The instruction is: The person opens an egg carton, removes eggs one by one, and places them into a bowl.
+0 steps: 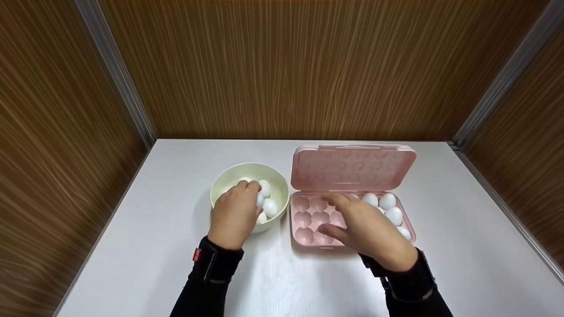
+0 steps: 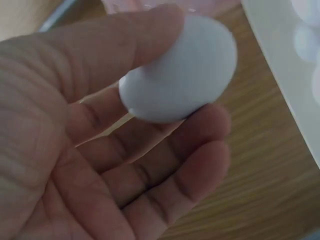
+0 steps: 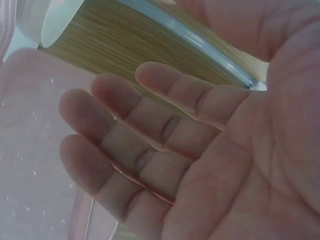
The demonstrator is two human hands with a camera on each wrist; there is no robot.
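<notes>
My left hand (image 1: pixel 246 198) reaches into a cream bowl (image 1: pixel 229 174) and pinches a white egg (image 2: pixel 182 70) between thumb (image 2: pixel 115 50) and fingertips. More white eggs (image 1: pixel 270 207) lie in the bowl beside it. My right hand (image 1: pixel 337 215) hovers over the middle of an open pink egg tray (image 1: pixel 304 241), palm down, fingers relaxed and holding nothing; the right wrist view shows its bare palm (image 3: pixel 200 165). Several eggs (image 1: pixel 387 201) sit in the tray's right-hand cups, and the left-hand cups (image 1: pixel 302 204) are bare. The hand hides the middle cups.
The tray's pink lid (image 1: pixel 352 167) stands open behind it, leaning back. Bowl and tray sit side by side on a white table (image 1: pixel 176 264). Wood-grain walls (image 1: pixel 282 66) close in the back and both sides.
</notes>
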